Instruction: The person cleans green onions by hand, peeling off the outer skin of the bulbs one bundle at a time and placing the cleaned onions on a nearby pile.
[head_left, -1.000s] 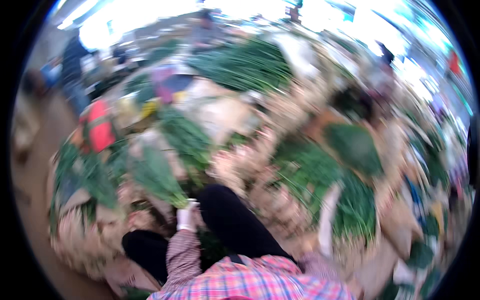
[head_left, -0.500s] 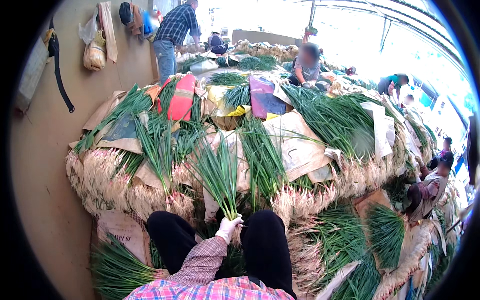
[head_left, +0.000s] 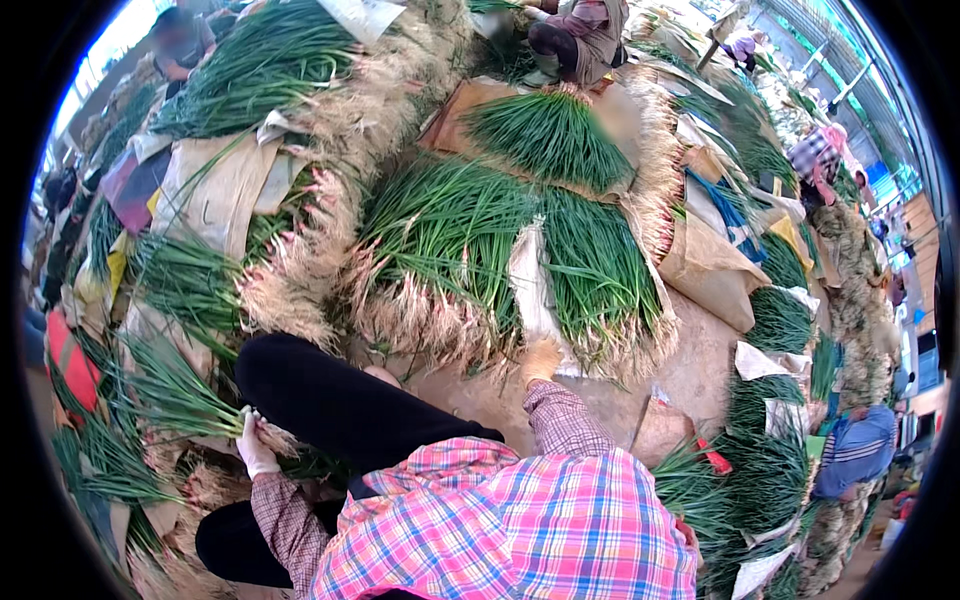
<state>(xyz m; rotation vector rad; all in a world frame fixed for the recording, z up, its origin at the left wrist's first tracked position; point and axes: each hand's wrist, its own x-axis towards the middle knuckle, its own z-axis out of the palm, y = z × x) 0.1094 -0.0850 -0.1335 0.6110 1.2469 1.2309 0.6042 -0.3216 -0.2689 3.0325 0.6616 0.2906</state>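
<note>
A bunch of spring onions (head_left: 180,395) with long green leaves is held at its base by my left hand (head_left: 258,445), closed in a white glove beside my left knee. Its pale roots show just past the glove. My right hand (head_left: 541,360), in a yellowish glove, reaches out to the root end of a spring onion pile (head_left: 440,300). It touches the lower end of a white sheet (head_left: 530,275) lying across that pile. The fingertips are not clear enough to show whether they grip anything.
More stacked spring onions (head_left: 270,70) rise at the left, with sacking (head_left: 215,190) and a red cloth (head_left: 73,360) among them. A brown sheet (head_left: 710,270) lies right of the pile. A co-worker (head_left: 580,35) crouches beyond it; another in blue (head_left: 855,450) is at the right.
My view has swung to the right and down. My left hand keeps its spring onions, now at the picture's left. My right hand has come into view, stretched to the pile.
</note>
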